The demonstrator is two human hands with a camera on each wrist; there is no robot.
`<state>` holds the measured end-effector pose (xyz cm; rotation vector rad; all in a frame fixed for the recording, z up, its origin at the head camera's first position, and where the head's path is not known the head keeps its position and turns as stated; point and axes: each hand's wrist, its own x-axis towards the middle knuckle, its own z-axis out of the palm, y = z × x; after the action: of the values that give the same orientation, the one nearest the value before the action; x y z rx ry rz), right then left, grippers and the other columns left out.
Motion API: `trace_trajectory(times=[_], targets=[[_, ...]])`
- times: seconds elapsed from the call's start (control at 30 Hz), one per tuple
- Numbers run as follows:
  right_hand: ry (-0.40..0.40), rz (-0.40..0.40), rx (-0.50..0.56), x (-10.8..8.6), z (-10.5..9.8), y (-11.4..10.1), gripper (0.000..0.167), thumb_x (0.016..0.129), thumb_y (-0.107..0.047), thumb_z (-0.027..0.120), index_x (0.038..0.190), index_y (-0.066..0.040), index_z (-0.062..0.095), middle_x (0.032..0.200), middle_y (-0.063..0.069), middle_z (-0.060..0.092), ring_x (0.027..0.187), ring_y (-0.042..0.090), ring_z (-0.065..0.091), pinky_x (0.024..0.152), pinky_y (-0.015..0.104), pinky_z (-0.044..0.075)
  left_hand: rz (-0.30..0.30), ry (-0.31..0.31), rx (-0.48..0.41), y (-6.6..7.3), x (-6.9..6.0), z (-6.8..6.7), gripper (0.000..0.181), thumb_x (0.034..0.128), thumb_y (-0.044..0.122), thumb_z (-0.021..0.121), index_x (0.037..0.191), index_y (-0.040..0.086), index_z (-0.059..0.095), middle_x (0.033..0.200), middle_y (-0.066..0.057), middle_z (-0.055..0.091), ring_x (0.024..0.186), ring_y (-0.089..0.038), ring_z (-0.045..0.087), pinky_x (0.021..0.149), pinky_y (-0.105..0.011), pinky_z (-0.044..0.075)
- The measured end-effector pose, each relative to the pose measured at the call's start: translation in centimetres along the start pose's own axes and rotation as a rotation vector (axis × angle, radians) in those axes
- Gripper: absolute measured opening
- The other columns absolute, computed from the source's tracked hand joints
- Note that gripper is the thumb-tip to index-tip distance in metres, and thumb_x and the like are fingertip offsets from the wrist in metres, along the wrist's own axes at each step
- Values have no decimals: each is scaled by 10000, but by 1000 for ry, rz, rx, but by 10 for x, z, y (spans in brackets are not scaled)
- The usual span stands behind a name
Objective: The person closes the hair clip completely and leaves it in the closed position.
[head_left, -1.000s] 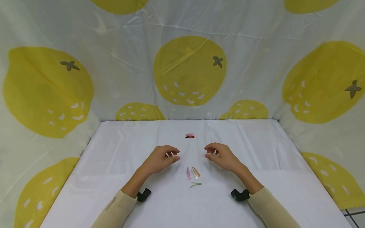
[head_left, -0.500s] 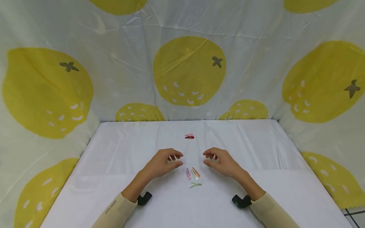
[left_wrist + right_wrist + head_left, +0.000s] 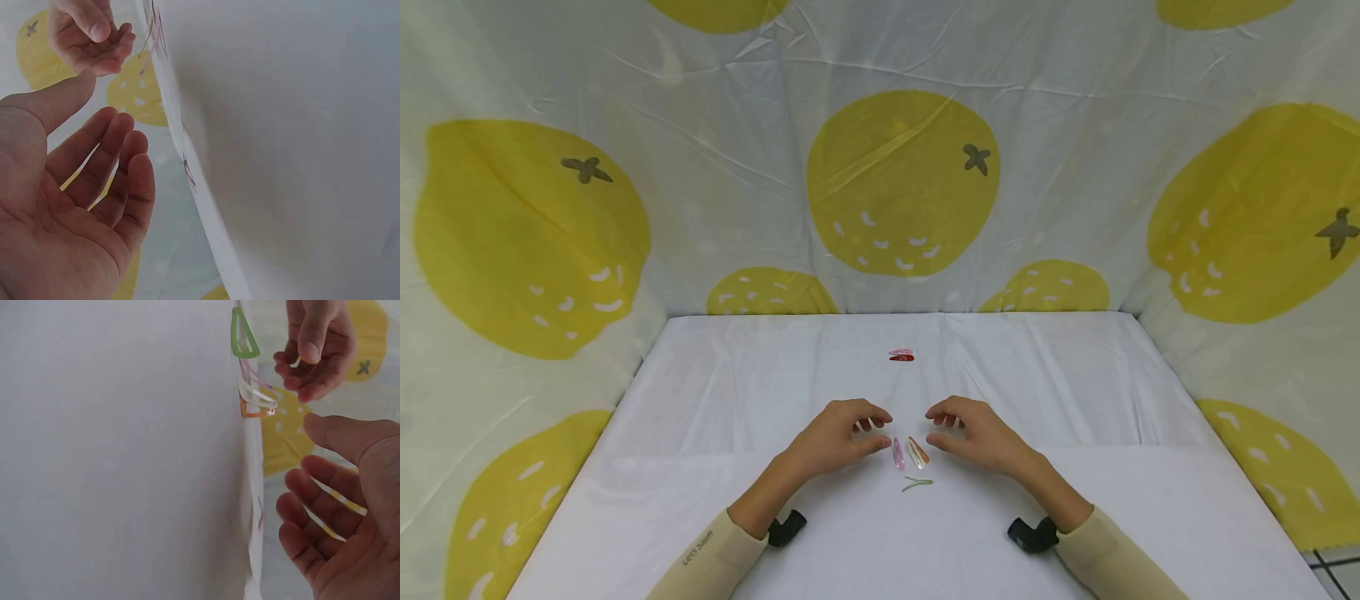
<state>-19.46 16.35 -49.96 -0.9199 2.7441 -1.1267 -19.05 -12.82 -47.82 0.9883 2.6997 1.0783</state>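
My left hand [image 3: 844, 435] hovers over the white table with its fingers loosely bent and holds nothing. Its thumb tip is just left of a lilac snap hair clip [image 3: 898, 455]. Facing it, my right hand [image 3: 980, 437] is equally relaxed, its thumb near a white and orange pair of snap clips [image 3: 918, 452]. A green snap clip [image 3: 917, 483] lies closer to me, its triangular frame clear in the right wrist view [image 3: 235, 334]. Farther back, a red hair clip [image 3: 902, 358] lies against a pink hair clip [image 3: 900, 352].
A white cloth covers the table [image 3: 760, 358]. Behind it and along both sides hangs a pale curtain [image 3: 902, 183] printed with yellow lemons. Black wrist cameras [image 3: 1032, 535] sit below both hands, by the beige sleeves.
Both hands have come toward me and closer together, narrowing the gap above the front clips. The hair clips lie where they were.
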Motion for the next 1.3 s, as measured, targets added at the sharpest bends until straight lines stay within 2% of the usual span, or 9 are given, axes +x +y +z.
trace_trajectory(times=[0.2,0.43,0.77,0.93,1.3], targets=[[-25,-55,11,-2,6,-2,298,929,-285,787,1179,-138,717,1038,-76,703,919,83,603,842,298,541,26,-8,0,2,2,4,291,931,257,783,1174,101,748,1078,-9,756,928,-177,675,858,-355,570],[-44,-41,16,-4,13,-1,256,916,-255,802,1131,-136,728,983,-74,692,896,89,624,824,278,547,26,-12,3,2,0,5,291,924,247,792,1172,100,750,1070,-10,757,926,-162,672,860,-374,578],[-55,-62,-76,-2,19,-2,174,909,-244,803,1047,-154,744,967,-72,691,911,70,642,845,276,554,15,-25,33,-1,0,7,284,928,279,787,1168,131,754,1060,40,751,919,-102,653,857,-338,574],[-48,-43,-128,-2,23,-5,168,912,-268,800,1035,-166,748,967,-90,676,910,52,616,843,273,543,17,-36,21,-1,1,8,285,929,272,785,1172,126,754,1062,37,753,918,-113,655,860,-346,575],[-35,-34,-162,-2,29,-9,125,922,-261,786,1014,-189,741,940,-100,650,901,45,597,841,274,537,19,-44,8,-4,1,7,269,933,255,781,1162,117,754,1054,32,751,918,-153,671,853,-344,574]])
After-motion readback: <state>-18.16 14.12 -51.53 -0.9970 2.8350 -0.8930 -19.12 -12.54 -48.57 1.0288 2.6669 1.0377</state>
